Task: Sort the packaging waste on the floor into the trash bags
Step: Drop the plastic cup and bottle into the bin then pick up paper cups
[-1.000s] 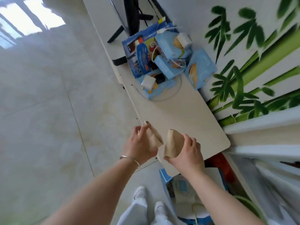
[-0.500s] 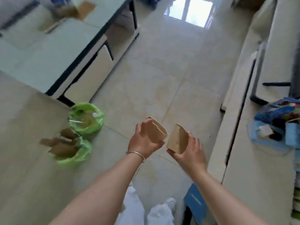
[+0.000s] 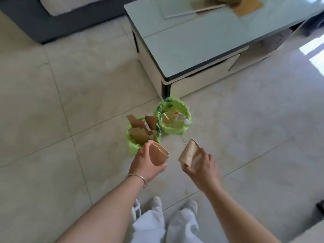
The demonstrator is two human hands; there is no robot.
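Observation:
My left hand [image 3: 143,163] grips a brown paper cup [image 3: 158,154], tilted with its mouth to the right. My right hand [image 3: 201,165] holds a second, squashed brown paper cup [image 3: 189,152]. Just beyond the hands, two green trash bags stand on the tiled floor. The left bag [image 3: 130,146] is stuffed with brown cardboard pieces [image 3: 140,130]. The right bag [image 3: 172,128] holds clear plastic bottles [image 3: 177,118]. The left cup hovers at the near edge of the cardboard bag; the right cup is a little nearer than the bottle bag.
A low coffee table [image 3: 201,55] with a pale glass top stands behind the bags, its corner almost touching the bottle bag. A dark sofa base [image 3: 52,28] runs along the far left. My legs and white shoes [image 3: 175,206] show below.
My view has swung left, away from the wall shelf, and the two green bags now lie straight ahead and closer. Both hands still hold their cups, now spread a little wider apart.

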